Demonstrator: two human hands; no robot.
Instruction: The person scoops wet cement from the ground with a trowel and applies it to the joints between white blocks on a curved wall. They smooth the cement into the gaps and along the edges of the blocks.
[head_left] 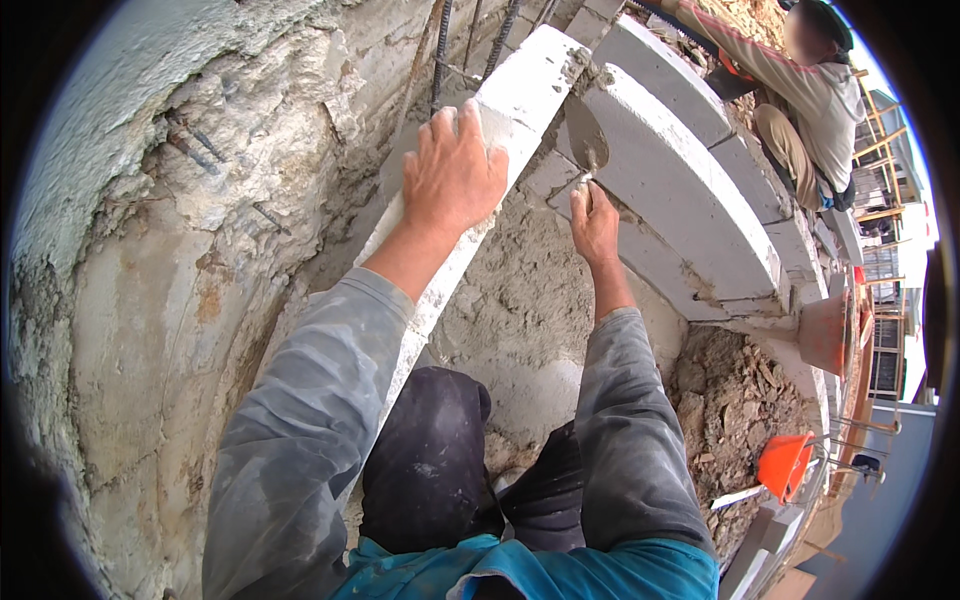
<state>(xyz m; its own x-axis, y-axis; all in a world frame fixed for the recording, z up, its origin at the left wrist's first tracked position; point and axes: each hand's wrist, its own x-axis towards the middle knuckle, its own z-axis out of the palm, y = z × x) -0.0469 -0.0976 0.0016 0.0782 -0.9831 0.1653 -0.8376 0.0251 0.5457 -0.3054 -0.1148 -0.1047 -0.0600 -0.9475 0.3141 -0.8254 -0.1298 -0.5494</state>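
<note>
My left hand (456, 172) lies over the top of a long white block wall (524, 98), fingers spread and pressed on its dusty surface. My right hand (596, 222) grips the handle of a pointing trowel (585, 132). The trowel's grey blade points away from me and rests close to the corner where the left wall meets a large white block (680, 170). Some grey mortar (578, 62) clings to the far end of the left wall. Between the two walls, below my hands, spreads a rough grey mortar-covered floor (525, 290).
A broken concrete wall (190, 250) rises at left, with steel rebar (442, 55) standing near its far end. A co-worker (820, 110) crouches at the upper right. Rubble (735, 405), a reddish bucket (826, 335) and an orange container (785, 466) are on the right.
</note>
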